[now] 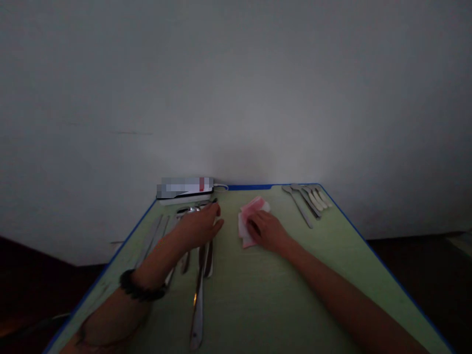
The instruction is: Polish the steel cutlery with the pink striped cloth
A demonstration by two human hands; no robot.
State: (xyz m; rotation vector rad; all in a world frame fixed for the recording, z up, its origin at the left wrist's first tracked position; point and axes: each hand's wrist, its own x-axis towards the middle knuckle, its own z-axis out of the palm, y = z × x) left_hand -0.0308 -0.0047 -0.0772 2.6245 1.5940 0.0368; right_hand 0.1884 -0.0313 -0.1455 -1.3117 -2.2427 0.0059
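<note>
There was the right hand (271,231), down on the pink-and-white cloth (253,206), fingers bent against it! Whether they pinched the fabric or merely pressed on it, you could not tell. The cloth lay folded around the middle of the green table (239,300), toward the back. Over on the left, the left hand (201,227) reached above a spread of cutlery (185,263), its fingers curled and thumb apart; whether it gripped a piece was impossible to say. A dark bracelet (140,286) circled that wrist. Knives (149,241) lay beyond the left forearm, and one long handle (198,314) pointed toward the near edge. Behind them sat a white box (186,191), a pale cord (221,187) at its right end. And in the far right corner, spoons (300,207) fanned out side by side, near some pale-handled pieces (316,199)!
</note>
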